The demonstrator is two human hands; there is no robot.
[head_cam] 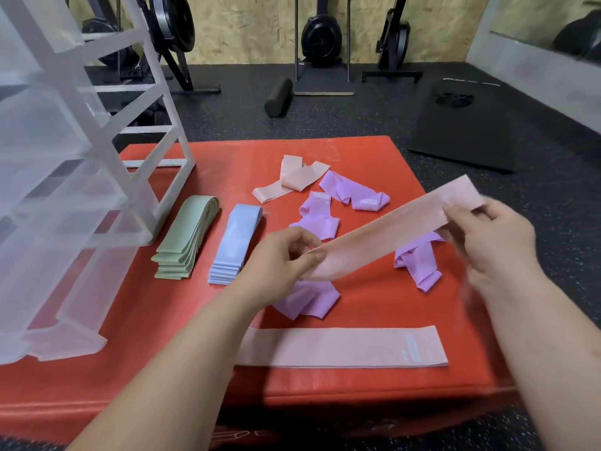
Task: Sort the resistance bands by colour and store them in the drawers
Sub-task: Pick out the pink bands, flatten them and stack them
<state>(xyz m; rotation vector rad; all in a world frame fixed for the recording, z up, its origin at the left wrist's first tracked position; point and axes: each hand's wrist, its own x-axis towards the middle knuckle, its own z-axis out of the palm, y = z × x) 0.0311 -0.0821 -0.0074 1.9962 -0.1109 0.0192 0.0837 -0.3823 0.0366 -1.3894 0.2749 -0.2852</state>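
Both hands point(390, 245) hold one pink band point(387, 231) taut above the red mat point(367, 384).
The left hand point(284, 257) pinches its lower end and the right hand point(496, 237) grips its upper end. Loose purple bands point(356, 192) lie crumpled under and behind it. A second pink band point(341, 348) lies flat near the mat's front edge, and a crumpled pink one point(294, 179) lies further back. To the left, a blue stack point(237, 244) and a green stack point(187, 237) sit side by side, beside the clear plastic drawers point(65, 196).

Left grip point(286, 259), right grip point(491, 236): both pinched.
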